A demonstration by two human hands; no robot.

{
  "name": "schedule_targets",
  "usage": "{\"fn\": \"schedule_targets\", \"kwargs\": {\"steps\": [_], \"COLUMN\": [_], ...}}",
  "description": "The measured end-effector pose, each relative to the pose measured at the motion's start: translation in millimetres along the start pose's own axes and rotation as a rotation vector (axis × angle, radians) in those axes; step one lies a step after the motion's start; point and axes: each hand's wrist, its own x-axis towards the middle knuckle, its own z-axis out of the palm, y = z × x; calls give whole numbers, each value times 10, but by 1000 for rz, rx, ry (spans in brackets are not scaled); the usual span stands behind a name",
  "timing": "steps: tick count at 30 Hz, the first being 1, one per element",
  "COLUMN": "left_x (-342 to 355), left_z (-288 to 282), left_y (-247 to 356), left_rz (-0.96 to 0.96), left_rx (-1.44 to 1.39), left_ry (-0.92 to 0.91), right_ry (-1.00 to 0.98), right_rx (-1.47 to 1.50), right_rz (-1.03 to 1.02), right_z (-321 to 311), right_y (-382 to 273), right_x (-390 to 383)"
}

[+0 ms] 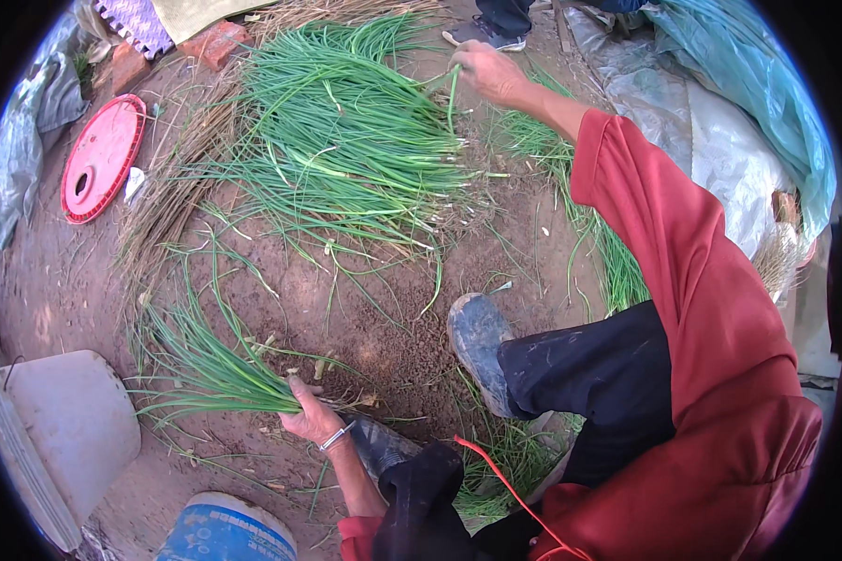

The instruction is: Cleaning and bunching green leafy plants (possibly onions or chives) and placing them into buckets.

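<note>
My left hand [311, 416], with a silver bracelet at the wrist, is closed around the base of a bunch of thin green onions [220, 369]. Their long leaves fan out to the left, just above the soil. Farther off, my right hand [491, 75] reaches to the right edge of a big pile of green onions [346, 131]. Its fingers are pinched together, and a green onion stalk [453, 98] hangs down from them. In the pile the pale root ends point mostly right.
Loose green onions [617, 266] lie beneath my right arm. A red round lid [103, 159], bricks [217, 44] and dry straw [173, 178] are at the left. A white bucket [75, 430] and a blue-and-white bucket [225, 533] stand lower left. Plastic sheeting [734, 140] lies right. Another person's shoe [485, 34] is at the top.
</note>
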Motion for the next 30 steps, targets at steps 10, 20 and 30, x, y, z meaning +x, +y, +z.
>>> {"fn": "schedule_targets", "kwargs": {"steps": [10,20,30], "left_x": [24,36,44], "left_z": [-15,1,-28], "left_y": [-71,-44,-129], "left_rz": [2,-46,-33], "left_rx": [-11,-4,-10], "left_ry": [23,5,11], "right_ry": [-488,-726,-539], "right_rx": [223,454,765], "right_rz": [114,274,337], "right_z": [236,623,-73], "right_y": [-365,-144,-138], "right_x": [281,501,279]}}
